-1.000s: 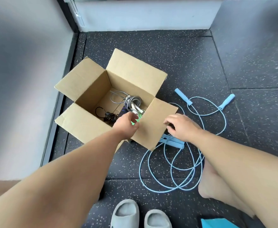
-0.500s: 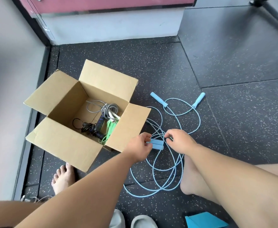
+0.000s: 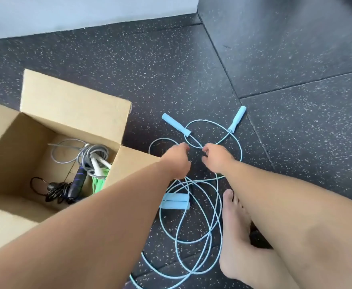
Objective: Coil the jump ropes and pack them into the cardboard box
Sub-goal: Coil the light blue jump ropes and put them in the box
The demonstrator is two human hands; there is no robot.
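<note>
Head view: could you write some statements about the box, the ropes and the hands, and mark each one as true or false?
1. The cardboard box stands open with a grey rope inside. True.
2. The green rope lies on the floor outside the box. False: it is in the box.
3. Two light blue handles lie side by side on the floor. True.
4. The left hand reaches into the box. False: it and the right hand are over the light blue cord on the floor.
5. A bare foot shows on the floor. True.
</note>
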